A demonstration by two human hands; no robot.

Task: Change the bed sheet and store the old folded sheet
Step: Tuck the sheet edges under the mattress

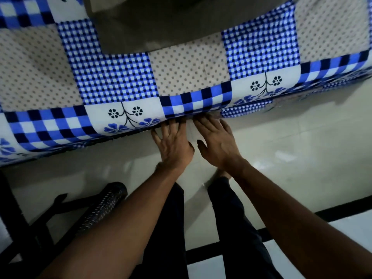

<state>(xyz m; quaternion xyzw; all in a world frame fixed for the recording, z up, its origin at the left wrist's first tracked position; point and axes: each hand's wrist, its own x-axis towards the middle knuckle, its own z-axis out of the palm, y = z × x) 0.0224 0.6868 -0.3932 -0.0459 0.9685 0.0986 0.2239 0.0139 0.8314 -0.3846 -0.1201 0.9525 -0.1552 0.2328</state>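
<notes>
A blue-and-white patchwork bed sheet [124, 77] with checks, dots and flower prints covers the bed across the top of the view. Its near edge hangs over the bed's side. My left hand [173, 146] and my right hand [217, 143] lie side by side at that edge, palms down, fingers straight. The fingertips of both hands go under the sheet's hanging edge and are hidden there. A plain dark grey cloth or pillow [153, 23] lies on the bed at the top middle.
The pale tiled floor [302, 158] runs along the bed's side. A dark chair or stand with a woven black part [100, 210] is at the lower left. My legs in dark trousers [227, 228] stand close to the bed. A black floor border [342, 210] crosses at right.
</notes>
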